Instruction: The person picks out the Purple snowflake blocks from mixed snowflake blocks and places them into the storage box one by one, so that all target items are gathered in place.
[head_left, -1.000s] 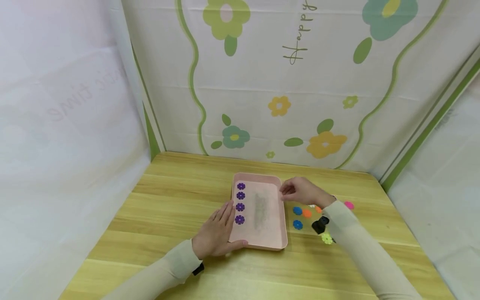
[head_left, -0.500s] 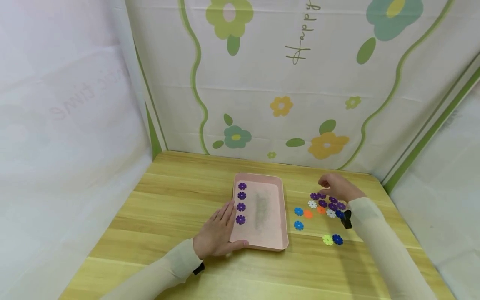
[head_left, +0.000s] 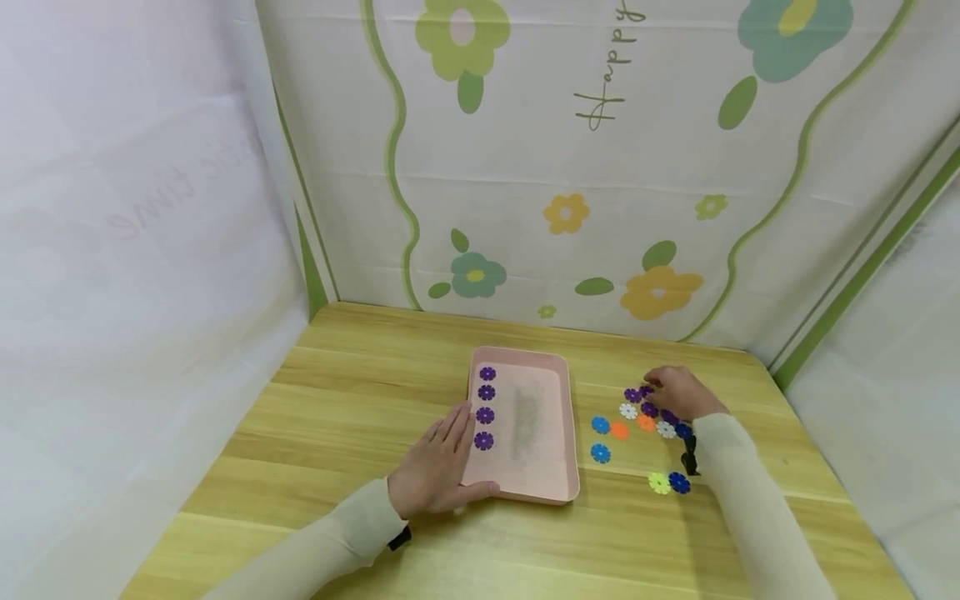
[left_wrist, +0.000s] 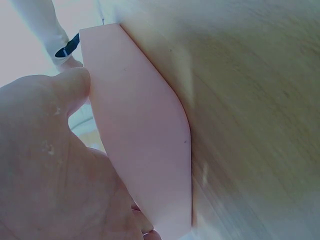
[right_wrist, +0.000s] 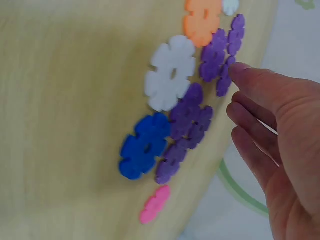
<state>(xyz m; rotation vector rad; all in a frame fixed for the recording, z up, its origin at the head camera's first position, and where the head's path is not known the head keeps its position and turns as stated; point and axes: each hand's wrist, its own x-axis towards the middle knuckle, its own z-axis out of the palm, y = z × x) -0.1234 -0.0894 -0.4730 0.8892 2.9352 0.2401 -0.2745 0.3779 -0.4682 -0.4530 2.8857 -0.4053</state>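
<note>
A pink tray lies on the wooden table with a column of purple snowflake discs along its left side. My left hand rests against the tray's near left corner, fingers straight along the left wall and thumb on the front rim; the wall fills the left wrist view. My right hand is over the loose purple discs to the right of the tray. In the right wrist view its thumb tip is at a purple snowflake disc, contact unclear, the other fingers loosely bent with nothing held between them.
Beside the tray lie light blue discs, orange discs, white discs, a yellow disc and dark blue discs. A pink disc shows in the right wrist view. A patterned cloth backs the table.
My right hand has gone from the tray's right rim to the loose purple discs, then lowered towards them. My left hand has stayed at the tray.
</note>
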